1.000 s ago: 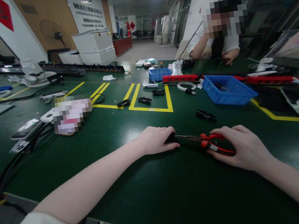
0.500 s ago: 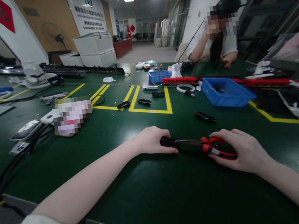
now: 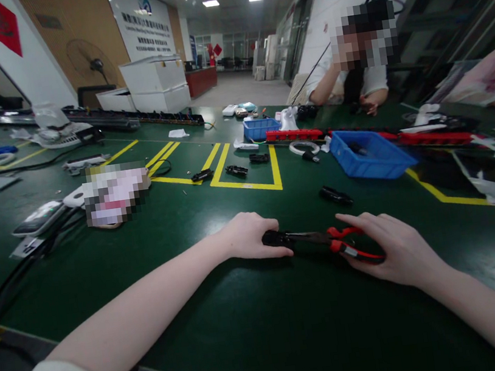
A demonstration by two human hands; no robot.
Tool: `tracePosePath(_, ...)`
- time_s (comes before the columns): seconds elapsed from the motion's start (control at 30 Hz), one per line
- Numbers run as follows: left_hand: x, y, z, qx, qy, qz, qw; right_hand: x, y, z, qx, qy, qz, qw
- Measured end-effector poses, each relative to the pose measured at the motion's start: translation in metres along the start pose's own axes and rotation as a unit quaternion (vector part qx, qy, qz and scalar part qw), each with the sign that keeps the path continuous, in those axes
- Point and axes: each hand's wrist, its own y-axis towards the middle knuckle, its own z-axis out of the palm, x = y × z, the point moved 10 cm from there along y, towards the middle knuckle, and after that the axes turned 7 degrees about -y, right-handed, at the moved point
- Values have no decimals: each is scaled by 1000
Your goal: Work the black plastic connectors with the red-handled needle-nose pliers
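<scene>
My left hand (image 3: 252, 237) grips a small black plastic part (image 3: 277, 239) between thumb and fingers, just above the green table. Long-nose pliers (image 3: 335, 238) with red and black handles are in my right hand (image 3: 391, 245), their jaws pointing left and reaching the right end of the black part. What the tips grip is too small to tell. My right index finger is stretched out along the upper side, while the thumb and other fingers stay around the handles. Another black part (image 3: 335, 194) lies on the table beyond the pliers.
Several similar black pieces (image 3: 237, 170) lie near the yellow tape marks. A blue bin (image 3: 370, 156) stands at the right, with a smaller blue bin (image 3: 261, 127) farther back. A phone (image 3: 116, 195) and black cables (image 3: 36, 258) are at the left. Across the table sits a person (image 3: 351, 72).
My right index finger has lifted off the pliers' handle and straightened. The pliers and black part stay together in nearly the same place; the view has shifted slightly.
</scene>
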Motion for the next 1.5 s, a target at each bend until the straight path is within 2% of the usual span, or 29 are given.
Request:
tracePosePath(0.2, -2, 0, 1, 0, 4, 6, 1000, -1, -1, 4, -3, -12, -7, 1000)
tracePosePath(0.57, -5, 0, 1, 3, 22, 8, 1000, 7, 2, -3, -29, -61, -34, 997)
tracePosePath(0.83, -3, -1, 1, 2, 9, 3, 1000, -1, -1, 9, 10, -47, -5, 999)
tracePosePath(1.03, -3, -1, 2, 11, -12, -6, 1000, 3, 2, 12, 39, -9, -3, 999)
tracePosePath(1.5, -7, -1, 6, 10, 32, 20, 999, 6, 4, 15, 71, 10, -16, 997)
